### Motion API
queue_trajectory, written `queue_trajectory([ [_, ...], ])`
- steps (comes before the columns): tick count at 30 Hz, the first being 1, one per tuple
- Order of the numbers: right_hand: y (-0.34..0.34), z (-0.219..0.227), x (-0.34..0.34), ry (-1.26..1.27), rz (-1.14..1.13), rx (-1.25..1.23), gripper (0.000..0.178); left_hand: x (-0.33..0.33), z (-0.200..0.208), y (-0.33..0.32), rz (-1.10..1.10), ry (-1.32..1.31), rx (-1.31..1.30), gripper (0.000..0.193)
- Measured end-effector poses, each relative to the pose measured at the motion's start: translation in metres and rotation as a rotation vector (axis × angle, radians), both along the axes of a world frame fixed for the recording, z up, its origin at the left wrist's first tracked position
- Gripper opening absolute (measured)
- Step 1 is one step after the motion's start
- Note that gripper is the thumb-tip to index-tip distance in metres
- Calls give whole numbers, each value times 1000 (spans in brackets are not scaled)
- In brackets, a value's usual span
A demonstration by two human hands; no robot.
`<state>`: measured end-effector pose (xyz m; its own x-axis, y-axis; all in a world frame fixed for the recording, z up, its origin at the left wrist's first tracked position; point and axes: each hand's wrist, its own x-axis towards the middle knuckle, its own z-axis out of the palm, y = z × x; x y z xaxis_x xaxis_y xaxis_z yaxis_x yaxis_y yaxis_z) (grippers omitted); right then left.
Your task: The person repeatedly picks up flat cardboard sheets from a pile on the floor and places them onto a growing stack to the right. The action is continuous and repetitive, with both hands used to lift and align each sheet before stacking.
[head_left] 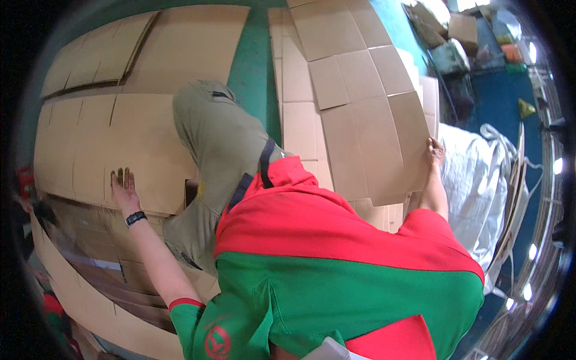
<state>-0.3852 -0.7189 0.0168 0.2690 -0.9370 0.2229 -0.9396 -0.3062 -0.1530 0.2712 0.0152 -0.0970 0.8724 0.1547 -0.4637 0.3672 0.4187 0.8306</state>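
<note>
Left hand [123, 189] flat, open on cardboard stack [90, 144] | right hand [433, 151] grips cardboard sheet [366, 114]

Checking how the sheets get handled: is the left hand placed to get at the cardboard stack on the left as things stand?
Probably yes: the left hand already lies flat on the top sheet of the left cardboard stack, with nothing over it. The right hand holds another cardboard sheet.

flattened brown cardboard cartons [108, 138] lie stacked at the left, plain and unprinted, their flaps cut by slits. a second stack of flat brown cartons [300, 78] runs up the middle. one large flattened carton sheet [366, 108] is lifted over it, tilted. far at the upper right sits a small brown folded box [463, 27] among clutter.
</note>
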Motion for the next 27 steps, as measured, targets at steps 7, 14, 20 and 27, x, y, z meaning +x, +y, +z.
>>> queue_trajectory([
  [7,101,-47,-92,482,-304,89,22,3,-5,23,-21,31,73,40],
  [14,148,-33,-113,877,-595,853,35,-19,-15,32,-32,36,82,41],
  [20,134,-47,-92,1176,-456,1186,39,-57,-36,64,59,86,61,43],
  [27,55,-99,32,1530,-186,1463,43,-116,-37,111,250,89,9,48],
])
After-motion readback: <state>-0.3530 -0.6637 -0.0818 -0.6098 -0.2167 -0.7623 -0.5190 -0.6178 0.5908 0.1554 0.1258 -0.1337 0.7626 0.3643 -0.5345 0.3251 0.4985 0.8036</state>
